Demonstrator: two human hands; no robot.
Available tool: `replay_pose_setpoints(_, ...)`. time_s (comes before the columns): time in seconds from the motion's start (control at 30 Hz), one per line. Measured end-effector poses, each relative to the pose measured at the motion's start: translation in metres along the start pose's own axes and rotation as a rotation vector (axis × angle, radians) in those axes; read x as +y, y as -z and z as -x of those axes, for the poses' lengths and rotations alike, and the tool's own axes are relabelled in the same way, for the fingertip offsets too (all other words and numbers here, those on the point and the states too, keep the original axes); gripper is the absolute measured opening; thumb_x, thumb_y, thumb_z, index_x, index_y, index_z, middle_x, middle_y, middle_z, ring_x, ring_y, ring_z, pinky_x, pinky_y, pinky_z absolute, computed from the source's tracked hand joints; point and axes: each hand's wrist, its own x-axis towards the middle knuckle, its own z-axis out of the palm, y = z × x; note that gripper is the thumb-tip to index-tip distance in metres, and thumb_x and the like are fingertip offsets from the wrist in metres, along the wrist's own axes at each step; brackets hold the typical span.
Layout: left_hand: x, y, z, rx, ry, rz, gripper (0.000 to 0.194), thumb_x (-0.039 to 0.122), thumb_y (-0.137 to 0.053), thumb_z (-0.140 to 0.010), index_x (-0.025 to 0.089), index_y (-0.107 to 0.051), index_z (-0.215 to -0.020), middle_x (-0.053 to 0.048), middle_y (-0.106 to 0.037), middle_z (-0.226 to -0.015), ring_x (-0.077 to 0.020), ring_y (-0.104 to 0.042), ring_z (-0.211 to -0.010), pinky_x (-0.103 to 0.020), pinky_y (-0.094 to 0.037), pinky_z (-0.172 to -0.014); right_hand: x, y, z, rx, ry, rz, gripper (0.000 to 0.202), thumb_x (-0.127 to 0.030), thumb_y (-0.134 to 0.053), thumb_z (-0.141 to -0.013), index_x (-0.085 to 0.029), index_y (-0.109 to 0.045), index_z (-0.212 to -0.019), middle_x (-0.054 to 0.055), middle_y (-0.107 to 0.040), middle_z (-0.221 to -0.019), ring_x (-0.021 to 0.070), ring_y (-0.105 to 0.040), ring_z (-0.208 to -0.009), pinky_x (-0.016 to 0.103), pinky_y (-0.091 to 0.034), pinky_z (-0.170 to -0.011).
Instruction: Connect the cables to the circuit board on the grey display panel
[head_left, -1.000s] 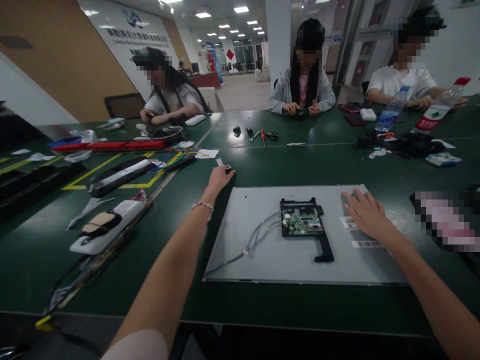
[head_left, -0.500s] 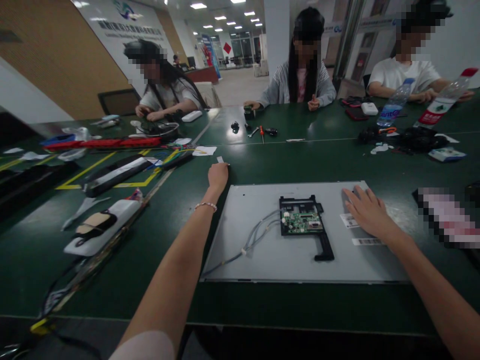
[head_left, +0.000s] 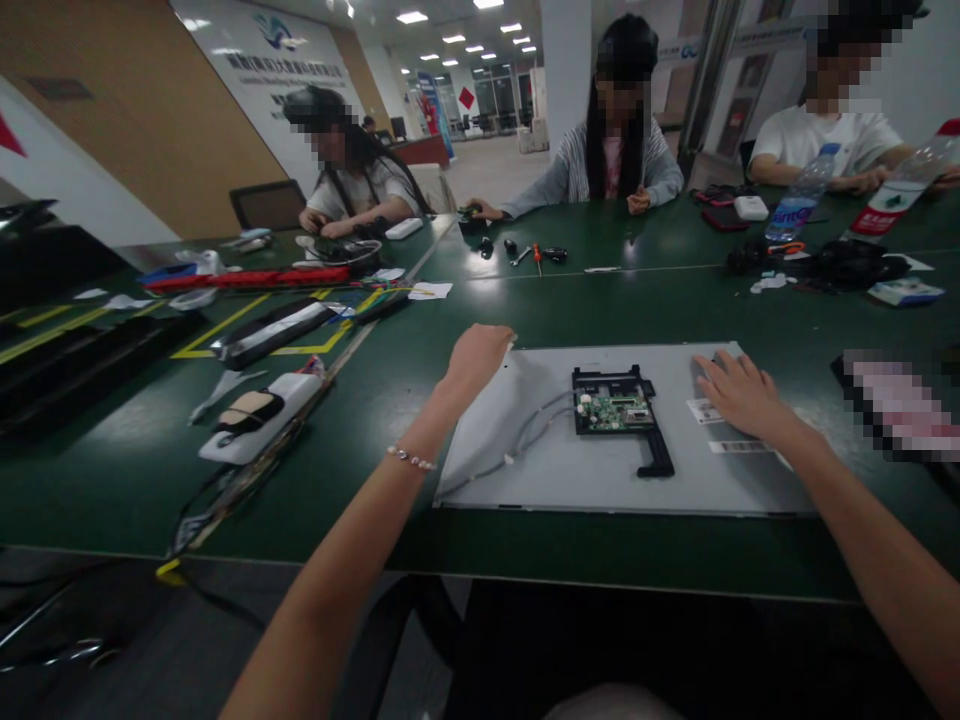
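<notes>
A flat grey display panel (head_left: 510, 480) lies back side up on the green table in front of me. On it sits a green circuit board (head_left: 619, 412) in a black plastic bracket (head_left: 657, 455), with thin grey cables (head_left: 525, 440) running to the panel's near left corner. My left hand (head_left: 480, 357), closed, is at the far left corner; a small pale bit shows at its fingertips, too small to name. Fingers spread, my right hand (head_left: 739, 392) rests flat on the panel's right side, by white barcode labels (head_left: 739, 447).
Left are a white power strip-like object (head_left: 262, 440), cables and a long black bar (head_left: 281, 330). A screwdriver (head_left: 537, 260) and a wrench (head_left: 520, 257) lie beyond the panel. Bottles (head_left: 802, 195) and a blurred-out phone-like object (head_left: 900, 405) are right. Several people sit opposite.
My left hand has moved right, from beside the panel to its far left corner. The right hand stays flat on the panel. The whole view has shifted slightly.
</notes>
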Motion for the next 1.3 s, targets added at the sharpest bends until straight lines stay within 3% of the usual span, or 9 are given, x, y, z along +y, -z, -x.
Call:
replay_pose_setpoints(0.1, 0.027, -0.001, 0.028, -0.054, -0.127, -0.140, 0.032, 0.024, -0.042, -0.094, 0.016, -0.073, -0.096, -0.011, -0.073, -0.094, -0.0266, -0.065, -0.095, -0.036, -0.048, -0.086, 0.003, -0.001, -0.002, 0.004, 0.004, -0.008, 0.057, -0.047, -0.023, -0.097, -0.023, -0.046, -0.144, 0.018, -0.043, -0.148, 0.0454, -0.040, -0.131, 0.069, -0.041, -0.095)
replay_pose_setpoints(0.27, 0.051, -0.021, 0.056, -0.065, -0.165, -0.250, 0.032, 0.021, -0.042, -0.093, 0.016, -0.073, -0.091, -0.012, -0.072, -0.088, -0.0266, -0.066, -0.090, -0.037, -0.050, -0.080, 0.004, 0.001, -0.003, -0.028, -0.010, -0.004, 0.057, -0.047, -0.023, -0.098, -0.023, -0.044, -0.145, 0.018, -0.042, -0.149, 0.0449, -0.040, -0.132, 0.068, -0.040, -0.097)
replay_pose_setpoints(0.43, 0.053, -0.029, 0.060, -0.044, -0.224, -0.200, 0.030, 0.020, -0.043, -0.094, 0.016, -0.074, -0.095, -0.012, -0.073, -0.097, -0.0252, -0.067, -0.092, -0.036, -0.050, -0.081, 0.000, 0.007, 0.000, -0.076, -0.036, -0.015, 0.058, -0.046, -0.021, -0.099, -0.022, -0.042, -0.147, 0.018, -0.037, -0.152, 0.0451, -0.034, -0.137, 0.068, -0.036, -0.101)
replay_pose_setpoints(0.6, 0.045, -0.031, 0.061, 0.046, -0.288, 0.004, 0.028, 0.018, -0.048, -0.091, 0.018, -0.074, -0.101, -0.008, -0.073, -0.108, -0.0225, -0.067, -0.099, -0.035, -0.049, -0.089, -0.009, 0.018, 0.001, -0.046, -0.117, -0.098, 0.059, -0.050, -0.028, -0.097, -0.026, -0.036, -0.150, 0.019, -0.030, -0.157, 0.0503, -0.025, -0.140, 0.080, -0.028, -0.096)
replay_pose_setpoints(0.7, 0.044, -0.033, 0.063, 0.092, -0.323, 0.070, 0.027, 0.018, -0.049, -0.092, 0.018, -0.073, -0.104, -0.006, -0.072, -0.108, -0.0206, -0.066, -0.099, -0.033, -0.050, -0.088, -0.028, 0.034, -0.002, 0.053, -0.014, -0.197, 0.064, -0.049, -0.040, -0.095, -0.022, -0.032, -0.152, 0.020, -0.030, -0.156, 0.0456, -0.024, -0.142, 0.073, -0.028, -0.104)
replay_pose_setpoints(0.8, 0.049, -0.034, 0.066, 0.121, -0.367, 0.023, 0.027, 0.019, -0.047, -0.094, 0.017, -0.072, -0.103, -0.007, -0.072, -0.103, -0.0205, -0.065, -0.095, -0.032, -0.050, -0.082, -0.063, 0.055, -0.004, 0.141, 0.251, -0.373, 0.060, -0.040, -0.047, -0.094, -0.020, -0.036, -0.149, 0.016, -0.045, -0.147, 0.0319, -0.040, -0.137, 0.052, -0.034, -0.113)
replay_pose_setpoints(1.0, 0.061, -0.035, 0.073, 0.118, -0.511, -0.132, 0.025, 0.016, -0.045, -0.095, 0.014, -0.070, -0.096, -0.009, -0.068, -0.092, -0.0203, -0.062, -0.088, -0.032, -0.049, -0.078, -0.142, 0.078, -0.005, 0.101, 0.532, -0.479, 0.042, -0.028, -0.054, -0.090, -0.023, -0.053, -0.132, 0.011, -0.058, -0.129, 0.0269, -0.057, -0.117, 0.045, -0.046, -0.102)
replay_pose_setpoints(1.13, 0.067, -0.040, 0.078, 0.118, -0.552, -0.168, 0.025, 0.014, -0.044, -0.095, 0.011, -0.069, -0.094, -0.011, -0.066, -0.090, -0.0214, -0.060, -0.087, -0.034, -0.048, -0.075, -0.172, 0.076, -0.005, 0.052, 0.537, -0.422, 0.037, -0.019, -0.053, -0.087, -0.020, -0.057, -0.124, 0.010, -0.062, -0.123, 0.0263, -0.060, -0.111, 0.039, -0.050, -0.092)
replay_pose_setpoints(1.3, 0.071, -0.045, 0.082, 0.168, -0.595, -0.168, 0.025, 0.015, -0.044, -0.096, 0.009, -0.067, -0.103, -0.011, -0.065, -0.091, -0.0224, -0.060, -0.089, -0.035, -0.047, -0.075, -0.181, 0.076, -0.002, 0.022, 0.470, -0.353, 0.030, -0.016, -0.053, -0.086, -0.020, -0.062, -0.114, 0.008, -0.070, -0.111, 0.0261, -0.066, -0.097, 0.037, -0.051, -0.081)
